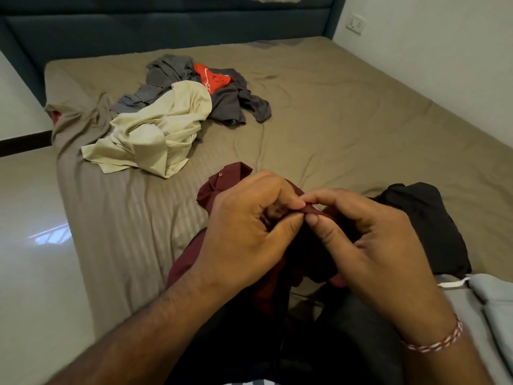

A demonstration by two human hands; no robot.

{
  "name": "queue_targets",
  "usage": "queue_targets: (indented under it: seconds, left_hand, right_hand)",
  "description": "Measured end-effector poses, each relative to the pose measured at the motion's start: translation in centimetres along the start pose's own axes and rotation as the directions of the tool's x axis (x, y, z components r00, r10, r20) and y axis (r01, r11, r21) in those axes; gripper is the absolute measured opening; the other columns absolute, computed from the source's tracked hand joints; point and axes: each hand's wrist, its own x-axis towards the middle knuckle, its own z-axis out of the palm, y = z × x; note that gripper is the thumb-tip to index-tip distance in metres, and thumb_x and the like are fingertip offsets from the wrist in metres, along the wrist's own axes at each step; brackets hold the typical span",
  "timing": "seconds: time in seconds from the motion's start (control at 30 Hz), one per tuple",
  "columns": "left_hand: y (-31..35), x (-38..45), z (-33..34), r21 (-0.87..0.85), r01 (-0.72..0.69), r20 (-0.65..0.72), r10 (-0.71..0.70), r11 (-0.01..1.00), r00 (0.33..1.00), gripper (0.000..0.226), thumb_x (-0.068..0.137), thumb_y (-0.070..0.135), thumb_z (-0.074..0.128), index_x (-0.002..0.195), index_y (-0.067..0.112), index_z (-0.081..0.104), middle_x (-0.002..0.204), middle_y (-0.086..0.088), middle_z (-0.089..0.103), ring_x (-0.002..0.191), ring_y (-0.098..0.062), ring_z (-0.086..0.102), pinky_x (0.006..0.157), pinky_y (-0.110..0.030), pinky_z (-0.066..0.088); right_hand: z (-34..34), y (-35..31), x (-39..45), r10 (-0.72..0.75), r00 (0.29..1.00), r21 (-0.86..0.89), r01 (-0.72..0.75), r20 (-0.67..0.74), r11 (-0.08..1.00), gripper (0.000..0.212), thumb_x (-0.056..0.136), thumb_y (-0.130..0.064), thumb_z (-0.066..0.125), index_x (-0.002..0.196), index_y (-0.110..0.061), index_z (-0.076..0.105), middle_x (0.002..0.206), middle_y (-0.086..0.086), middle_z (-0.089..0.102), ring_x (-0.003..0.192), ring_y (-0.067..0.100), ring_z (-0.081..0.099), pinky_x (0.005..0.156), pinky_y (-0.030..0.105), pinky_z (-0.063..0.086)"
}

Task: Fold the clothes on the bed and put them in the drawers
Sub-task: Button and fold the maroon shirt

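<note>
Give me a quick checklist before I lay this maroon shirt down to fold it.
1. Both hands on the maroon shirt: ok, left hand and right hand pinch one edge together.
2. Shirt spread flat: not ok, it hangs bunched.
3. Bare sheet on the bed ahead: ok.
4. Black garment out of the way: cannot tell, it lies close on the right.
5. Clothes pile left to fold: not ok.

open bedsheet (319, 112) ahead and right; heap of clothes (177, 107) far left, black garment (427, 226) just right
</note>
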Motion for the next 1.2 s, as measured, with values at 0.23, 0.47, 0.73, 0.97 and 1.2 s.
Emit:
queue_targets:
  seconds: [0.23, 0.47, 0.73, 0.97, 1.2]
  left_hand:
    - [-2.3, 0.9, -1.7, 0.052, -0.03, 0.163, 0.022, 0.998, 0.986, 0.011, 0.087, 0.015, 0.08, 0.09, 0.016, 0.069, 0.091, 0.022, 0.066, 0.087, -0.004, 0.068, 0.073, -0.019, 0.054]
    - [-3.7, 1.0, -3.6, -0.194, 0.065, 0.356, 0.008, 0.979, 0.935, 0.009, 0.093, 0.018, 0.075, 0.093, 0.015, 0.066, 0.09, 0.001, 0.069, 0.081, -0.027, 0.069, 0.068, -0.045, 0.057]
    - [-5.0, 0.9, -4.0, -0.023, -0.123, 0.044, 0.124, 0.992, 0.991, 0.012, 0.093, 0.009, 0.077, 0.091, 0.0, 0.069, 0.09, -0.006, 0.069, 0.084, -0.027, 0.07, 0.065, -0.043, 0.056]
    - [-6.0, 0.7, -5.1, 0.146, -0.056, 0.027, 0.053, 0.988, 0.998, 0.018, 0.09, 0.024, 0.081, 0.088, 0.009, 0.071, 0.081, 0.007, 0.07, 0.073, -0.015, 0.069, 0.062, -0.033, 0.056]
    - [-6.9, 1.2, -7.2, 0.251, -0.033, 0.213, -0.022, 0.967, 0.977, 0.014, 0.09, 0.015, 0.076, 0.105, 0.014, 0.078, 0.094, 0.007, 0.071, 0.086, -0.012, 0.068, 0.074, -0.022, 0.054]
  right_hand:
    - [0.0, 1.1, 1.2, 0.132, 0.987, -0.091, -0.124, 0.088, 0.988, 0.02, 0.092, -0.05, 0.061, 0.089, -0.037, 0.076, 0.081, -0.02, 0.074, 0.076, 0.004, 0.071, 0.064, 0.033, 0.058]
    - [-0.7, 1.4, 1.9, 0.201, 0.953, 0.183, -0.244, 0.225, 0.952, 0.018, 0.082, -0.042, 0.075, 0.082, -0.024, 0.077, 0.08, 0.001, 0.076, 0.074, 0.017, 0.074, 0.068, 0.046, 0.062]
    - [-1.7, 2.3, 2.1, 0.248, 0.93, 0.228, -0.313, 0.273, 0.922, 0.026, 0.078, -0.037, 0.073, 0.086, -0.012, 0.076, 0.083, 0.009, 0.076, 0.075, 0.024, 0.075, 0.071, 0.045, 0.061]
    - [-2.1, 3.3, 1.7, 0.297, 0.922, 0.259, -0.358, 0.247, 0.897, 0.021, 0.077, -0.038, 0.076, 0.08, -0.017, 0.076, 0.081, 0.011, 0.075, 0.076, 0.028, 0.073, 0.069, 0.034, 0.062]
    - [-2.6, 4.2, 1.6, 0.314, 0.926, 0.272, -0.364, 0.209, 0.891, 0.018, 0.078, -0.039, 0.073, 0.082, -0.021, 0.078, 0.083, 0.009, 0.076, 0.077, 0.021, 0.073, 0.069, 0.027, 0.061]
